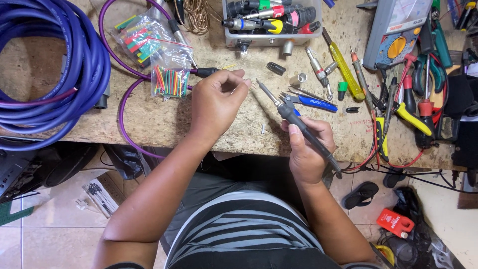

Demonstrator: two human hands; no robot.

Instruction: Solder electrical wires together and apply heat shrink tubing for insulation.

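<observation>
At the far left of the counter [164, 124] lies a big coil of blue cable [55, 69], with a thinner purple cable [122, 107] looping out from under it. Two clear bags of coloured tubing bits [169, 79] sit beside the loop. My left hand [216, 102] has its grip pinched together on the end of the purple cable, bare wire tips just showing past the fingertips. My right hand [306, 152] is clamped around the handle of a soldering iron [294, 117], tip angled up toward those wire ends, close but not touching as far as I can tell.

Risk, as I judge it: the iron tip sits near my left fingertips, so a slip could burn them or scorch the cable jacket. The iron's cord trails off the counter edge; a snag could jerk the tip.

Further right, a clear plastic tub [271, 40] holds audio plugs with coloured rings. Beyond it: yellow screwdriver [346, 69], grey meter [396, 32], pliers [418, 114].
</observation>
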